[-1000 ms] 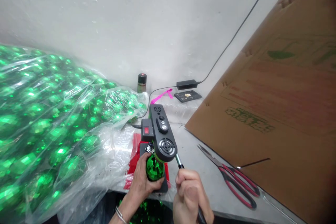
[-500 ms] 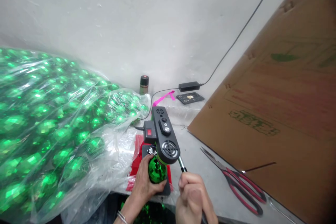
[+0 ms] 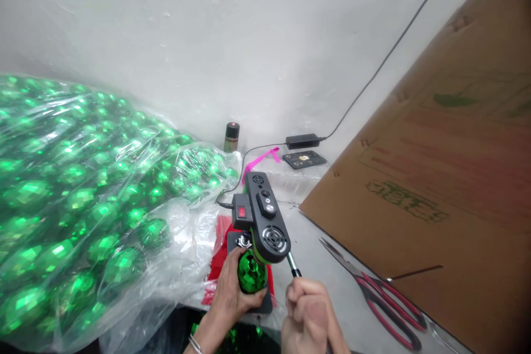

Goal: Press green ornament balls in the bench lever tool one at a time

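My left hand [image 3: 233,289] is wrapped round a shiny green faceted ball [image 3: 251,275], holding it under the head of a small black press machine [image 3: 266,221] with a lit red switch [image 3: 241,212]. My right hand [image 3: 310,316] is closed in a fist on the machine's metal lever handle [image 3: 293,266], low at the front edge. The ball's silver cap [image 3: 244,241] sits just under the machine's head. Beneath the machine lies a red sheet [image 3: 219,257].
A big clear plastic bag of several green balls [image 3: 74,193] fills the left. Red-handled scissors [image 3: 379,293] lie on the table to the right, beside a leaning cardboard sheet [image 3: 435,177]. At the back stand a small can [image 3: 231,136], a power adapter [image 3: 305,140] and a black remote [image 3: 304,159].
The view has drifted slightly, so everything sits a little lower and to the right. Both hands keep their grip on the ball and the lever; my right fist sits lower in the frame.
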Tool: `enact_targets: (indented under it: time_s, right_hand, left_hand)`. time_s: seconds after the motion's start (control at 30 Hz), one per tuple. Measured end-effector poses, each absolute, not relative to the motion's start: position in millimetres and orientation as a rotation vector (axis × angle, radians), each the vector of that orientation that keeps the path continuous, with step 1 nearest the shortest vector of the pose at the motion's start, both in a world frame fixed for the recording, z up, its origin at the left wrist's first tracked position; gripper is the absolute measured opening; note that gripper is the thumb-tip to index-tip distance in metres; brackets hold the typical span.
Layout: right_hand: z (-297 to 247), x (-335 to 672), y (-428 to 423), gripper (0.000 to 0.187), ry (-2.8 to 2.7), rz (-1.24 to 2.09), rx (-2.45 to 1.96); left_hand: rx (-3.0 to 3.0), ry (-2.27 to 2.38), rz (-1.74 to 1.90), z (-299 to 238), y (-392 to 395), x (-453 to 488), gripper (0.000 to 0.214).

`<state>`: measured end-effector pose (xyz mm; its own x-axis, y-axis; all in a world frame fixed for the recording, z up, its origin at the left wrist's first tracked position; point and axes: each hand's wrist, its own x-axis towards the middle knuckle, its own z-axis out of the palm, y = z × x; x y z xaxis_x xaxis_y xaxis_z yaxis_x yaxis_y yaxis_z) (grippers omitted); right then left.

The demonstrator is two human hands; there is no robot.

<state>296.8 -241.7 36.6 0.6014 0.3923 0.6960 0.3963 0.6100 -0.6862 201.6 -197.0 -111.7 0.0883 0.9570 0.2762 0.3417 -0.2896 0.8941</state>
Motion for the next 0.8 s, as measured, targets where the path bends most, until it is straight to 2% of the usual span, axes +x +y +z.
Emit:
enact_targets:
  time_s: [0.3,0.63,0.8]
  right_hand:
    - [36.7,296.5,-242.4,0.047,-0.958,0.034,-0.891]
    - [-10.6,290.0,-235.1,0.047,-1.036,-0.191,-0.867]
    - [19.2,300.7,-240.4,0.048,-1.05,-0.089,-0.945]
  left_hand:
    - [1.718,1.294,1.207,-112.3,-197.5,204.0,0.09]
    - [1.763,1.321,1.221,-117.7,-199.2,204.8,0.088]
    - [1.73,1.288,1.195,-109.2,-194.4,202.9,0.09]
